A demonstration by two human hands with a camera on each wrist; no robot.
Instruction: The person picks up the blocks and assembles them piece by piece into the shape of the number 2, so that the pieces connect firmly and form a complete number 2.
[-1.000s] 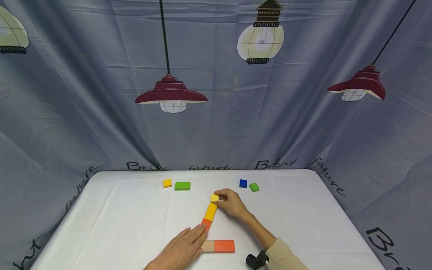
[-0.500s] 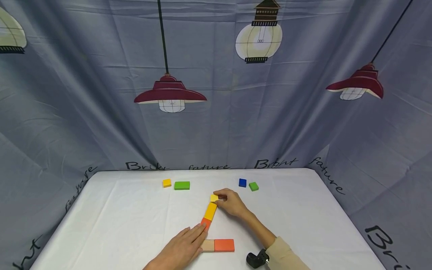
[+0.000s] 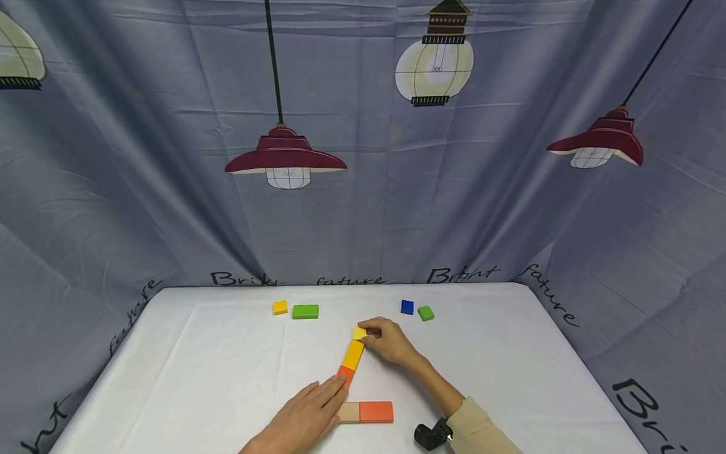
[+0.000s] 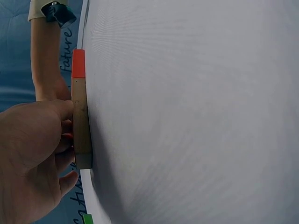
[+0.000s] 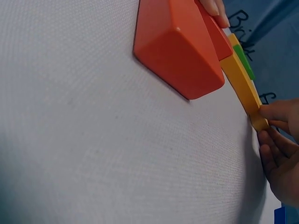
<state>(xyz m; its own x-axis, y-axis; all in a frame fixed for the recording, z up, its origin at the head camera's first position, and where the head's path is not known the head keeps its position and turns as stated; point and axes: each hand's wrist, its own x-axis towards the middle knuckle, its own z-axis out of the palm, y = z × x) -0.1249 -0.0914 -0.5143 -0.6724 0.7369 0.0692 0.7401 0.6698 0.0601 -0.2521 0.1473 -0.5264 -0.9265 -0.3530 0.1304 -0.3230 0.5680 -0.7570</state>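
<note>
My right hand (image 3: 388, 343) pinches a small yellow block (image 3: 359, 333) between thumb and fingers at the far end of a slanted row. Below it in that row lies a longer yellow-orange block (image 3: 352, 354), end to end with an orange-red block (image 3: 345, 372). The extended fingertips of my left hand (image 3: 309, 407) rest on this orange-red block, hiding its near part. A plain wooden block (image 4: 81, 123) lies by the left palm, partly covered in the head view. Against its right end sits another orange-red block (image 5: 180, 51), large in the right wrist view.
Toward the back of the white table (image 3: 198, 366) lie a yellow-orange cube (image 3: 280, 308) and a green block (image 3: 305, 312). Right of them are a blue cube (image 3: 407, 307) and a small green block (image 3: 426, 313). A printed curtain (image 3: 363, 221) hangs behind the table.
Both hands and the blocks keep their places. The whole head view has shifted very slightly.
</note>
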